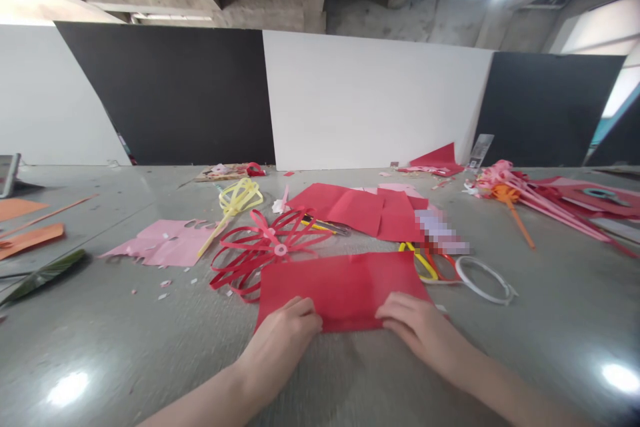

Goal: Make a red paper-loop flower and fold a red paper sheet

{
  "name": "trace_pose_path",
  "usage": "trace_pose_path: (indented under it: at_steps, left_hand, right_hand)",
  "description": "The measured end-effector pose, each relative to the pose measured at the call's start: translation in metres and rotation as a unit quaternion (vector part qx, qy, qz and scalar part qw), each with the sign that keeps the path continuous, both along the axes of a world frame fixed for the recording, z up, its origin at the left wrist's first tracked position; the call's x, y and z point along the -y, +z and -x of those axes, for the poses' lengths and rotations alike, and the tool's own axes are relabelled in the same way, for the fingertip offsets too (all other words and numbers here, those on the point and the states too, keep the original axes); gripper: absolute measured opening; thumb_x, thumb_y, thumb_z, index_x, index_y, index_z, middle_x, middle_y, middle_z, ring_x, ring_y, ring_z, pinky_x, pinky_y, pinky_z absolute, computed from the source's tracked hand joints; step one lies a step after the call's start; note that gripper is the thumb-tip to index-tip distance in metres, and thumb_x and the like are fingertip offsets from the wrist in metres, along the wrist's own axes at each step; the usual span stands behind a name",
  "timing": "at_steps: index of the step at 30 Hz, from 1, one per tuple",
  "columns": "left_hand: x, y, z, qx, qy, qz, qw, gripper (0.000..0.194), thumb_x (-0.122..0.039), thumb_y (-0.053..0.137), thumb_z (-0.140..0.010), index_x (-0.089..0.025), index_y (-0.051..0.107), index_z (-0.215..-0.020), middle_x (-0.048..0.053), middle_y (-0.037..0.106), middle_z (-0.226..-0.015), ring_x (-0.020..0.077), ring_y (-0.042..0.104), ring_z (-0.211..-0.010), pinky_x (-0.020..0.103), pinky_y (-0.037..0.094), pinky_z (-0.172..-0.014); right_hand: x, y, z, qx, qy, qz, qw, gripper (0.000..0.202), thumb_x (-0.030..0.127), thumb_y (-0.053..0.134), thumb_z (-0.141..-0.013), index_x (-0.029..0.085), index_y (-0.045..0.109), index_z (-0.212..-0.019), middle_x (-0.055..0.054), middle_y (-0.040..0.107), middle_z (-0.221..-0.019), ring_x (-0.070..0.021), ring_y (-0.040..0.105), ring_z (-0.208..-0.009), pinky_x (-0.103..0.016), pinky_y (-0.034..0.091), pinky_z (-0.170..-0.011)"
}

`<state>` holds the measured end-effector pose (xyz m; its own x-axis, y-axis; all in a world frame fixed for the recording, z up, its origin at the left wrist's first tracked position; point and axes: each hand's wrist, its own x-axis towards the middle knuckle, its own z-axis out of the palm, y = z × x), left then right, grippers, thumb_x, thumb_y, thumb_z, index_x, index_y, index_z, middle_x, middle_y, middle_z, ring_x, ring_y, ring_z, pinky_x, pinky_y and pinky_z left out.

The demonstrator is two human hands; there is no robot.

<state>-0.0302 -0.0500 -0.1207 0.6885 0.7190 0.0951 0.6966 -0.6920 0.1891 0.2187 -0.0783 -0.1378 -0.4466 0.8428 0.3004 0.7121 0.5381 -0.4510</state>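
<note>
A red sheet of paper (345, 287) lies flat before me, its near edge folded or doubled over. My left hand (293, 323) presses on the near left part of that edge, fingers curled onto the paper. Toward the near right corner, my right hand (407, 320) has its fingers bent and pressed together on the same edge. Just beyond the sheet's left side sits a red paper-strip flower (280, 250) with looped petals. Yellow-handled scissors (423, 263) and red handles poke out behind the sheet's far right corner.
More red sheets (340, 207) lie behind, beside a yellow utility knife (325, 223). A cut pink sheet (170, 243) and a yellow strip flower (240, 197) are left. A white wire coil (485, 280) lies right. Pink paper flowers (505, 180) lie farther right; a panel wall (375, 100) stands behind.
</note>
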Motion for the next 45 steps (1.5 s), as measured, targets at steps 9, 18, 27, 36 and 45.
trace_pose_path:
  at_steps: [9, 18, 27, 36, 45]
  left_hand:
    - [-0.001, -0.003, 0.000, -0.011, 0.002, -0.018, 1.000, 0.022, -0.011, 0.038, -0.090, -0.017, 0.058, -0.083, 0.002, 0.054, -0.083, 0.0159, 0.054, -0.076, 0.027, 0.043, -0.065]
    - [0.007, 0.001, -0.003, -0.104, -0.008, -0.050, 0.993, 0.019, -0.003, 0.042, -0.084, -0.015, 0.057, -0.085, 0.006, 0.053, -0.092, 0.0192, 0.052, -0.084, 0.030, 0.047, -0.071]
    - [0.014, 0.000, -0.008, -0.195, -0.047, -0.126, 0.972, 0.026, 0.000, 0.040, -0.077, -0.010, 0.056, -0.095, 0.011, 0.053, -0.093, 0.0239, 0.052, -0.083, 0.037, 0.049, -0.068]
    - [0.019, -0.006, -0.007, -0.197, -0.066, -0.198, 0.958, 0.035, 0.003, 0.035, -0.078, -0.007, 0.053, -0.106, 0.014, 0.056, -0.099, 0.0256, 0.054, -0.089, 0.040, 0.049, -0.075]
    - [0.021, 0.001, -0.008, -0.165, -0.026, -0.090, 0.982, 0.025, -0.001, 0.043, -0.076, -0.012, 0.056, -0.095, 0.010, 0.056, -0.096, 0.0253, 0.052, -0.090, 0.040, 0.047, -0.079]
  right_hand:
    - [-0.003, -0.006, -0.001, -0.032, 0.007, -0.015, 0.999, 0.018, 0.010, 0.047, -0.085, 0.020, 0.062, -0.086, -0.001, 0.057, -0.082, -0.0131, 0.055, -0.076, -0.025, 0.043, -0.068]
    - [0.001, -0.014, 0.000, 0.046, -0.015, -0.102, 0.994, 0.022, 0.007, 0.044, -0.085, 0.018, 0.062, -0.091, -0.004, 0.054, -0.084, -0.0154, 0.053, -0.078, -0.027, 0.044, -0.068]
    - [0.000, -0.012, 0.000, 0.121, 0.003, -0.156, 0.980, 0.022, 0.009, 0.046, -0.083, 0.018, 0.060, -0.097, -0.004, 0.056, -0.083, -0.0167, 0.053, -0.076, -0.028, 0.046, -0.065]
    - [0.007, -0.008, 0.002, 0.148, 0.014, -0.135, 0.980, 0.018, 0.009, 0.042, -0.084, 0.016, 0.058, -0.085, -0.005, 0.056, -0.081, -0.0184, 0.051, -0.075, -0.030, 0.044, -0.065]
    - [0.020, 0.010, 0.001, 0.073, 0.029, 0.056, 0.995, 0.016, 0.005, 0.050, -0.077, 0.020, 0.057, -0.080, 0.001, 0.056, -0.079, -0.0129, 0.054, -0.073, -0.024, 0.041, -0.065]
